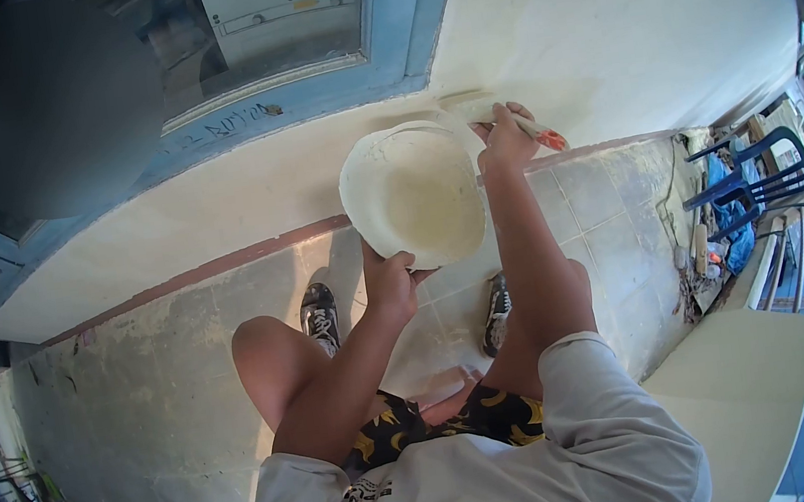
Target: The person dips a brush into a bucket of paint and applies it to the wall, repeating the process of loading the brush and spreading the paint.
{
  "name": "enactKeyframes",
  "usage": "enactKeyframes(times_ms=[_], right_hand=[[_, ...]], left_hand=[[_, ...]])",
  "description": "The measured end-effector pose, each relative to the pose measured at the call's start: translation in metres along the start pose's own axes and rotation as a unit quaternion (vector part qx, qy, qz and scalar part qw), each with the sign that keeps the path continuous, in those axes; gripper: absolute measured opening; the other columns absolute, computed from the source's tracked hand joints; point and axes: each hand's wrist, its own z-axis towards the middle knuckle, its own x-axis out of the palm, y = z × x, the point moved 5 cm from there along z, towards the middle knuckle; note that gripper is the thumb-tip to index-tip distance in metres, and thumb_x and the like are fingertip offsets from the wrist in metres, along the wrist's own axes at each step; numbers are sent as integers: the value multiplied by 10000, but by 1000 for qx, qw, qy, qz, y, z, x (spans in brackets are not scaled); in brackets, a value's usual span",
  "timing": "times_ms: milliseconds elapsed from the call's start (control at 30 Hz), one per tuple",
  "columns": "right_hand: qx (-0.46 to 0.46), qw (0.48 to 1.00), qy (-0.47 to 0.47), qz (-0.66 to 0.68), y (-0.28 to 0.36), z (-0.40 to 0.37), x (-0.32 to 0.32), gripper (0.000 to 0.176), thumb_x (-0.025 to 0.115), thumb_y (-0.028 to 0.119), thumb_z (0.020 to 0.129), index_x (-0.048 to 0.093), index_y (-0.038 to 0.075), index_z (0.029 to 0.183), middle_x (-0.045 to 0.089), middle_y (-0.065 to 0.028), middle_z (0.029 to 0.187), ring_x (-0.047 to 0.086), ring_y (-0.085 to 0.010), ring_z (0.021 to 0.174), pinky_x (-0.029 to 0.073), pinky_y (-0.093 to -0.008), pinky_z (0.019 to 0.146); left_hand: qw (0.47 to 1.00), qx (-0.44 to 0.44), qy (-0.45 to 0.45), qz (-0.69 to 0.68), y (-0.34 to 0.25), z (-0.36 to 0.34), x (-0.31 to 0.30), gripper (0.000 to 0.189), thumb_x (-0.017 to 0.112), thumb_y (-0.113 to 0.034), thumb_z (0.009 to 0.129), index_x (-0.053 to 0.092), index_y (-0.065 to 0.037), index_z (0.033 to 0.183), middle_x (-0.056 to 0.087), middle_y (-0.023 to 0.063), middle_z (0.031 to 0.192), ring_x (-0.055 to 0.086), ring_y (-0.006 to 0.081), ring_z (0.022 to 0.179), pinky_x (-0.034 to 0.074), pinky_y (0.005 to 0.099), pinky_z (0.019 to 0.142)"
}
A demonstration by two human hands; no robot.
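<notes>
My left hand (393, 280) grips the near rim of a pale, paint-smeared bucket (355, 192), its thumb at the edge. Cream-coloured paint (430, 192) lies inside. In my right hand (509, 140) is a paintbrush (533, 126) with a red-ended handle, the fingers closed round it. Its bristle end points left toward the cream wall (597, 36), just above and right of the bucket's rim. The fingers partly cover the brush.
A blue-framed window (395, 26) with handwriting on its sill is at upper left. My knees are bent over the tiled floor (171, 410). At the right are a dark blue plastic chair (764, 176) and piled debris (698, 250).
</notes>
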Motion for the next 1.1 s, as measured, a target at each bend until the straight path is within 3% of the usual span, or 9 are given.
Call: enactKeyframes(times_ms=[167,267,367,433,533,600,733,867,1100], right_hand=[[-65,996,32,55,66,4,65,218,553,-32,772,442,-25,959,511,-168,954,593,-254,782,586,-362,629],[-106,986,83,94,99,-10,64,204,546,-24,786,436,-19,958,517,-178,977,607,-269,810,587,-359,628],[-101,993,32,59,69,-11,27,202,546,-23,793,437,-13,962,522,-175,988,612,-271,820,588,-367,631],[-32,999,5,15,31,-10,5,203,548,-18,796,441,-8,968,526,-166,988,610,-263,829,587,-369,623],[-1,1000,-1,-2,2,-4,6,207,546,-25,792,443,-7,970,525,-160,982,605,-260,835,584,-380,616],[-9,1000,-1,-2,3,8,24,215,541,-34,787,441,-10,976,523,-162,976,601,-261,833,581,-388,615],[-43,997,41,49,66,-6,62,225,538,-36,784,433,-11,981,518,-173,980,600,-270,827,580,-389,628],[-82,992,54,79,87,-22,49,228,546,-25,786,428,-9,980,514,-181,997,602,-278,833,582,-376,645],[-10,1000,-2,-8,15,-9,18,219,549,-42,773,445,-14,965,520,-175,988,605,-261,829,589,-380,631]], left_hand=[[1000,8,6,-13,2,1,-1,683,368,108,691,201,-134,1307,355,163,1276,494,363,1106,516,556,826],[1000,2,11,-16,2,1,1,682,369,105,693,206,-132,1311,352,166,1279,492,366,1107,517,556,822],[1000,3,5,-16,4,4,-1,683,371,102,696,207,-132,1316,355,167,1281,494,367,1106,521,552,813],[1000,5,3,-10,3,4,0,686,372,102,696,205,-133,1318,357,168,1281,494,368,1106,522,551,810],[1000,6,-2,-5,4,3,0,689,373,103,695,203,-133,1320,362,168,1281,496,369,1105,524,549,809],[1000,7,-1,-6,4,3,-1,689,373,104,695,203,-132,1320,364,168,1280,497,369,1105,524,548,811],[1000,6,3,-24,2,3,-1,690,374,104,693,203,-130,1319,358,167,1283,487,373,1114,520,551,819],[1000,6,6,-15,2,5,-1,693,372,104,692,200,-134,1320,353,169,1283,482,375,1118,520,553,818],[1000,7,7,-12,3,4,0,694,369,101,694,194,-140,1321,354,171,1279,492,372,1104,523,549,809]])
